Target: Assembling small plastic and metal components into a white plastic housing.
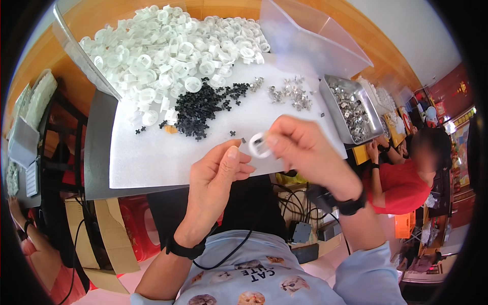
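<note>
One white round piece [258, 147] is held just above the worktop [142, 168], nearer its near edge than its far edge, right of the middle. The right hand [305, 147] pinches its rim, thumb and forefinger closed on it. The left hand [216, 165] is just beside, its fingers curled and thumb near forefinger; one tiny dark piece [243, 140] shows by its fingertips, but I cannot tell whether they grip it.

The step in hand looks like joining or checking small parts at the round piece; the next move seems to call for a steady right pinch and precise left fingertips.

One lone black cross [233, 133] lies just beyond the left hand. Farther out, black crosses [195, 114] are heaped mid-worktop, silver pieces [297, 96] are scattered toward the right edge, and white pieces [157, 56] fill the far left corner, all too many to count. One metal tray [337, 113] of silver parts stands at the right edge.
</note>
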A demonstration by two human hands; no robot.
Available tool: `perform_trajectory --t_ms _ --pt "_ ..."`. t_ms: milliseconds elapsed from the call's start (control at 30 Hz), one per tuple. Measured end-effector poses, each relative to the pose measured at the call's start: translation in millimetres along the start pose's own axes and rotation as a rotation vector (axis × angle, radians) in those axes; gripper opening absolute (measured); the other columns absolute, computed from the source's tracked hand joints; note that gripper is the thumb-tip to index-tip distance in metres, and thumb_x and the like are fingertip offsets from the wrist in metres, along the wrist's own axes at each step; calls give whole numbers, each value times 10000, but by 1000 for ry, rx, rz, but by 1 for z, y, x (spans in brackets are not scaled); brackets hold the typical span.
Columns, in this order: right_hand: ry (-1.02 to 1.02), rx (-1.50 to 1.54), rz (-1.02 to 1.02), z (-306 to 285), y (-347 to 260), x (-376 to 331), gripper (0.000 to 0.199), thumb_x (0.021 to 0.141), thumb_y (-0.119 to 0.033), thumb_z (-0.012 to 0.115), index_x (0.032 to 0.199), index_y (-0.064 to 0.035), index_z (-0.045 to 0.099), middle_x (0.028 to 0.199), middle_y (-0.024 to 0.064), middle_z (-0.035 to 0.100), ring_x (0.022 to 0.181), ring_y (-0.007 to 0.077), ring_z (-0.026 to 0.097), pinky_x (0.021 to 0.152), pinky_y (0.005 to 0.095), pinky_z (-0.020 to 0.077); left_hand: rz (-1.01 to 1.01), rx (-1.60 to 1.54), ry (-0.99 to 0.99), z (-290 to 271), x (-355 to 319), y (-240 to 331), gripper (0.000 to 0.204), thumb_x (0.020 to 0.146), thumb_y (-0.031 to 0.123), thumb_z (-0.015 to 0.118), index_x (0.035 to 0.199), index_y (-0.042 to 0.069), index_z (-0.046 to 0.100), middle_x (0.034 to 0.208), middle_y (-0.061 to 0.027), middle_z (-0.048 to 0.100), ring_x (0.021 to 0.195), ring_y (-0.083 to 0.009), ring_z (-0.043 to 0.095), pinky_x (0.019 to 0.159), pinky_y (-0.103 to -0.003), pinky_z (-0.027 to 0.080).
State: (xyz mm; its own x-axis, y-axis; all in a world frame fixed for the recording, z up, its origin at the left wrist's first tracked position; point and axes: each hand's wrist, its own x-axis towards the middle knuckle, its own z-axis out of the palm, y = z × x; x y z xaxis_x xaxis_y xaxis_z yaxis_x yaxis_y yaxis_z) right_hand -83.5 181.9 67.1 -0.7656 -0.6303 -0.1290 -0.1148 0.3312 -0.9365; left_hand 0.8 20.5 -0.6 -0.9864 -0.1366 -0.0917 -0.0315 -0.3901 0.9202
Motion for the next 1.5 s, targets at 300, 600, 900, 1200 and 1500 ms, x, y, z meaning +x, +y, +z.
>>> perform_trajectory --t_ms 300,600,900,1200,1500 --pt "528 -409 -283 -156 -64 75 234 922 -260 544 903 -31 588 634 -26 511 494 35 460 494 171 410 30 39 -65 0 -3 -5 317 968 184 495 1165 -57 553 980 -136 636 868 -174 643 769 -269 521" --pt "94 -662 -219 -57 -47 126 197 912 -209 527 1020 -50 568 750 -4 533 596 53 494 519 229 441 44 113 -53 -7 -3 -9 313 966 185 505 1152 -61 560 984 -131 637 879 -168 641 775 -263 521" --pt "-33 -1155 -286 3 8 177 207 859 -196 540 874 10 550 853 209 617 802 378 595 711 464 468 39 102 -72 -5 -2 -11 324 966 194 508 1157 -64 555 983 -130 633 887 -163 637 783 -269 520" --pt "2 -813 -272 -5 -23 141 258 826 -226 610 767 25 590 624 138 587 599 243 588 547 354 459 28 -28 -72 -10 -2 -8 354 971 134 471 1281 -37 454 1008 -142 613 874 -187 639 784 -284 524" --pt "-370 47 199 11 -7 52 328 888 -356 612 837 -32 621 638 -32 538 527 26 435 447 202 332 76 -93 -65 -9 2 -1 444 961 81 422 1389 9 328 1034 -132 587 855 -187 638 748 -284 531"
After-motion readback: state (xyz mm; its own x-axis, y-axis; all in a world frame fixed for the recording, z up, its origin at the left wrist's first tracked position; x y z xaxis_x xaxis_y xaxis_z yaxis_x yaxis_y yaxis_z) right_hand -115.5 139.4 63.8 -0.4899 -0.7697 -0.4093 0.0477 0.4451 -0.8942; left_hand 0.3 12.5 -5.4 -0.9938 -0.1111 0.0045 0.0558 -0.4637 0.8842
